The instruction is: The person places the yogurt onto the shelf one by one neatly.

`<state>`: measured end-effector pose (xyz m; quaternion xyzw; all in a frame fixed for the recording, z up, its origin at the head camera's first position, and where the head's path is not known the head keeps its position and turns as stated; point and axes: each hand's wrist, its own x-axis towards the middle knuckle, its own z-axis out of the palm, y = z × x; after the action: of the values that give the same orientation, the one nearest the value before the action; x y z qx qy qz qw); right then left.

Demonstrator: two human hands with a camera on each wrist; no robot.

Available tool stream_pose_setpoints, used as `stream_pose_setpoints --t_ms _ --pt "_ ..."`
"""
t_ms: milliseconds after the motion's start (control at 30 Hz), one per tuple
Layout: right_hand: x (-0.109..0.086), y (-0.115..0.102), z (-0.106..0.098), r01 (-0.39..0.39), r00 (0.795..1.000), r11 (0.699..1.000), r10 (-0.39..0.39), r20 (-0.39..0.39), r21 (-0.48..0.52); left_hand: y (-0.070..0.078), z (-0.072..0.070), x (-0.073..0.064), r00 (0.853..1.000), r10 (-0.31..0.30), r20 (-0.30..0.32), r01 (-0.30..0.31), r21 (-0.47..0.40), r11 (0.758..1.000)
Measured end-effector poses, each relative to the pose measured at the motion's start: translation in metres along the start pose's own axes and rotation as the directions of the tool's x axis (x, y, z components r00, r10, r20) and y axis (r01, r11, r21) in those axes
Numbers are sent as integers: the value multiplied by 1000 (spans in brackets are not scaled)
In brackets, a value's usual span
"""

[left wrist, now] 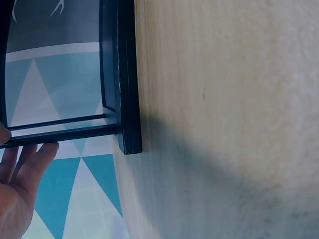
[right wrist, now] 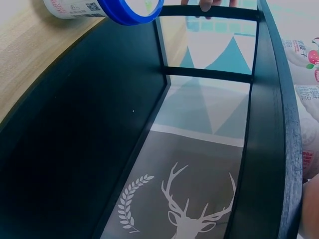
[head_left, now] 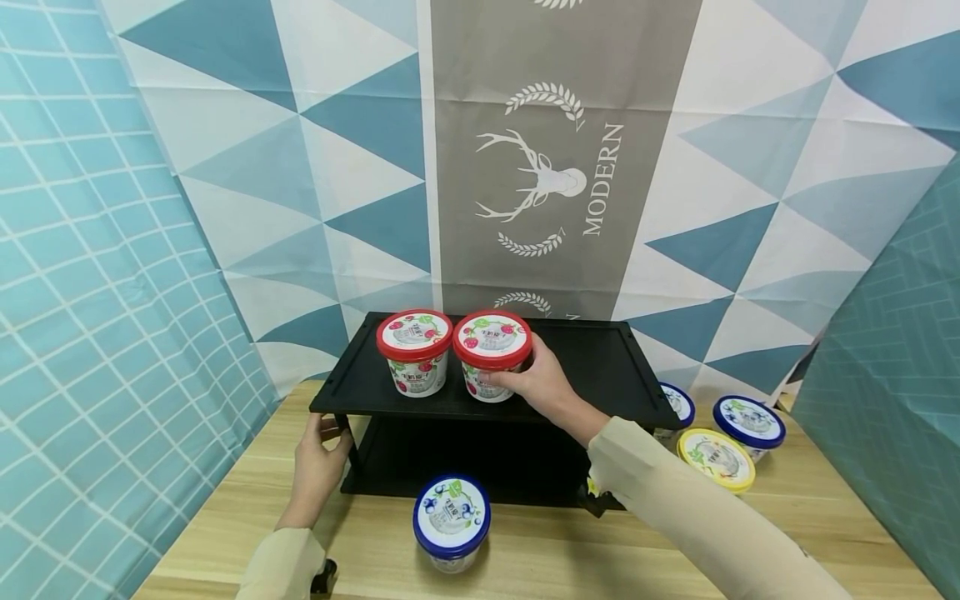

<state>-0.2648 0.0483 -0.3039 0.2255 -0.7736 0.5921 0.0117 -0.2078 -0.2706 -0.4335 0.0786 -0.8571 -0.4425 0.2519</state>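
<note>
A black two-tier shelf rack (head_left: pixel 585 358) stands on the wooden table. On its upper tier, my right hand (head_left: pixel 543 383) grips a red-lidded tub (head_left: pixel 492 340) with raspberries printed on it, thumb across the front. A matching red-lidded tub (head_left: pixel 415 332) sits close on its left. My left hand (head_left: pixel 318 467) holds the rack's front left post, with the thumb and fingers on opposite sides of the post (left wrist: pixel 75 133) in the left wrist view. In front of the lower tier is a blue-lidded tub (head_left: pixel 452 517), upright on the table.
Right of the rack stand a yellow-lidded tub (head_left: pixel 716 458) and two blue-lidded tubs, one (head_left: pixel 750 421) farther right and one (head_left: pixel 677 404) partly behind the rack's corner. A patterned curtain (head_left: pixel 360 167) hangs close behind, with tiled-print cloth (head_left: pixel 97 333) on the left.
</note>
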Motion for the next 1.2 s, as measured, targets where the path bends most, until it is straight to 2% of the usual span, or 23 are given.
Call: stream_pose_setpoints --t_ms 667,867,1200 --pt "0 2 2 -12 1000 1000 12 8 0 -1 1 1 1000 8 -9 -8 -9 1000" --pt "0 1 2 -30 1000 1000 29 6 2 -1 0 0 1000 3 11 -3 -9 1000" --pt "2 2 1 -60 998 998 60 8 -6 -2 0 0 1000 7 8 -7 -7 1000"
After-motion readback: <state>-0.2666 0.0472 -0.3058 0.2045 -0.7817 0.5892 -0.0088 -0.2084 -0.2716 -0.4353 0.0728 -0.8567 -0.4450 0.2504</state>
